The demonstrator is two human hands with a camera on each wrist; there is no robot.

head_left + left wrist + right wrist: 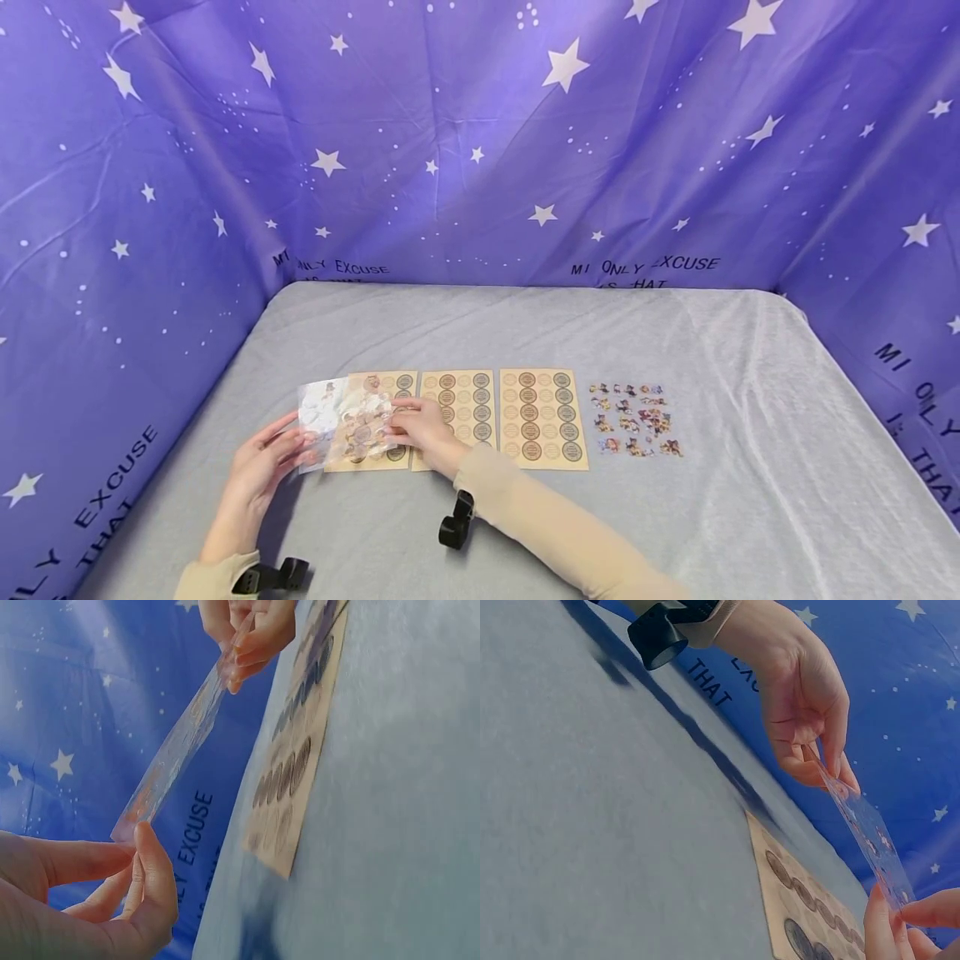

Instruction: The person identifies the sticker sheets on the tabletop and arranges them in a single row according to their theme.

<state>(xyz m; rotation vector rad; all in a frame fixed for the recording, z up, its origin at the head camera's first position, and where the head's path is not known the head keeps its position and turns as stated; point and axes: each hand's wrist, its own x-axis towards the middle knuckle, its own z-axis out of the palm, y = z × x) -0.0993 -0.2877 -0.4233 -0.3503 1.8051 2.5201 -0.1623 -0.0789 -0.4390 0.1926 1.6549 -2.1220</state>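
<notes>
A clear sticker sheet (322,412) with small cartoon figures is held up between both hands, above the table. My left hand (258,467) pinches its left edge between thumb and fingers; the left wrist view shows this grip on the clear sheet (176,754) closely. At the opposite edge, my right hand (426,429) pinches it the same way, also seen as the right hand (911,926) low in the right wrist view. Through the clear sheet shows part of the leftmost tan sheet (406,396), printed with round stickers, lying flat below.
Two more tan sheets of round stickers, the middle sheet (465,400) and the right sheet (543,421), lie in a row. Right of them is another clear cartoon sticker sheet (630,421). The grey cloth-covered table (765,500) is bordered by a purple star-patterned curtain (480,108).
</notes>
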